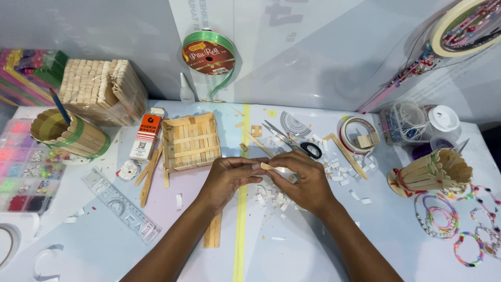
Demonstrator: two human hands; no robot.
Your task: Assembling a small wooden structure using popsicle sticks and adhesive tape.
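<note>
My left hand (pixel 228 180) and my right hand (pixel 305 180) meet over the middle of the white table (pixel 313 245). Between their fingertips they hold a short wooden craft stick (pixel 267 166) with a strip of white tape (pixel 283 171) on it. Just behind my left hand lies a square tray built of wooden sticks (pixel 190 141). Under my left wrist lie two loose sticks (pixel 213 232) side by side. Several white paper scraps (pixel 271 198) lie below my hands.
Scissors (pixel 292 141), a protractor (pixel 293 123) and a tape roll (pixel 359 134) lie behind my right hand. Stick-built cups stand at left (pixel 68 133) and right (pixel 428 172). A clear ruler (pixel 121 204), a glue box (pixel 145 136), a bead box (pixel 23 167), bead bracelets (pixel 443 216) and a green ribbon spool (pixel 209 55) surround them.
</note>
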